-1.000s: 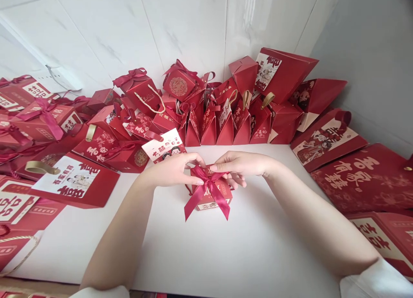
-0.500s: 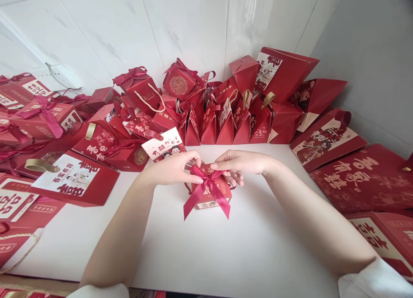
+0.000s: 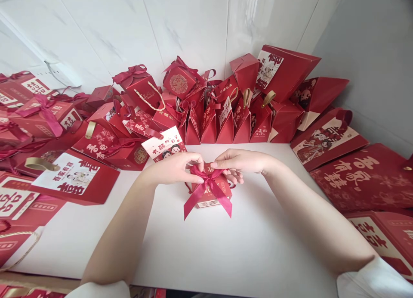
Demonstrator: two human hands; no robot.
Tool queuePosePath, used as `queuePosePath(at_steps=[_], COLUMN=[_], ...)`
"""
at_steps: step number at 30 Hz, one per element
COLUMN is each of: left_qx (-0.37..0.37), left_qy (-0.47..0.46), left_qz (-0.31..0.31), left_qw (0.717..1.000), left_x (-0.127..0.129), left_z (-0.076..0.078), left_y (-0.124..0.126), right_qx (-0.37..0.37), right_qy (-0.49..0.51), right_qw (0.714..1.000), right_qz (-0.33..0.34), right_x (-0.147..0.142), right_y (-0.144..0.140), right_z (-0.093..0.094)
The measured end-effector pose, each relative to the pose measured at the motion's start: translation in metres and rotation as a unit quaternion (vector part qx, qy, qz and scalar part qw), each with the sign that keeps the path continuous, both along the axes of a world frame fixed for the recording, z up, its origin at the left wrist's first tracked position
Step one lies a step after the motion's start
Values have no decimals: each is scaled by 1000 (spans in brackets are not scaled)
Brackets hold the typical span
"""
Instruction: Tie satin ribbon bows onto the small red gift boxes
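Observation:
A small red gift box (image 3: 211, 194) with white and gold printing sits on the white table in front of me. A crimson ribbon bow (image 3: 209, 177) lies across its top, and its two tails hang forward over the front. My left hand (image 3: 183, 168) pinches the bow's left loop between thumb and fingers. At the other side my right hand (image 3: 237, 163) has thumb and forefinger closed on the right loop, its other fingers curled beside the box. Part of the box top is hidden behind the hands and ribbon. A dark red cord (image 3: 187, 187) shows at the box's left side.
Behind stands a row of red gift boxes (image 3: 226, 130) against the tiled wall. More boxes crowd the left, including one with a white label (image 3: 75, 175). On the right lie larger red boxes (image 3: 351, 177). The white table top (image 3: 226, 250) stretches toward me.
Both hands stay almost in place on the bow. The right ribbon tail has shifted slightly to the right, and the camera view has moved a little.

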State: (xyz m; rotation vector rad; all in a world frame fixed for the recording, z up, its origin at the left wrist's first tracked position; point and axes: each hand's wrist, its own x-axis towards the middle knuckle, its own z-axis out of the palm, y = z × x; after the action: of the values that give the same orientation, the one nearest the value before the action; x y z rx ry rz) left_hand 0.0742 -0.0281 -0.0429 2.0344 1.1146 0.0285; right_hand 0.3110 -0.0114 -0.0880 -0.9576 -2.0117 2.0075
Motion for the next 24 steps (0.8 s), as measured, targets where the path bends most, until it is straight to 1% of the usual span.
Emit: queuePosePath(at_steps=[3, 7, 9, 12, 15, 18, 21, 24], left_qx=[22, 23, 25, 17, -3, -11, 15, 63], left_qy=[36, 59, 42, 0, -38, -52, -42, -54], left_qz=[12, 13, -1, -14, 9, 29, 34, 32], left_qw=[999, 998, 999, 1000, 999, 998, 998, 996], left_x=[-1, -2, -2, 0, 2, 2, 0, -1], left_z=[-1, -1, 0, 2, 2, 3, 6, 7], left_y=[0, 1, 1, 1, 0, 0, -1, -2], right_qx=[6, 7, -3, 0, 21, 39, 33, 15], right_qy=[6, 3, -15, -49, -48, -32, -23, 6], right_qw=[1000, 1000, 1000, 999, 998, 998, 998, 1000], right_qz=[-4, -13, -10, 15, 35, 42, 40, 19], right_x=[0, 0, 1, 3, 4, 4, 5, 8], right_y=[1, 2, 1, 0, -1, -1, -1, -3], right_z=[-2, -3, -3, 1, 4, 5, 7, 12])
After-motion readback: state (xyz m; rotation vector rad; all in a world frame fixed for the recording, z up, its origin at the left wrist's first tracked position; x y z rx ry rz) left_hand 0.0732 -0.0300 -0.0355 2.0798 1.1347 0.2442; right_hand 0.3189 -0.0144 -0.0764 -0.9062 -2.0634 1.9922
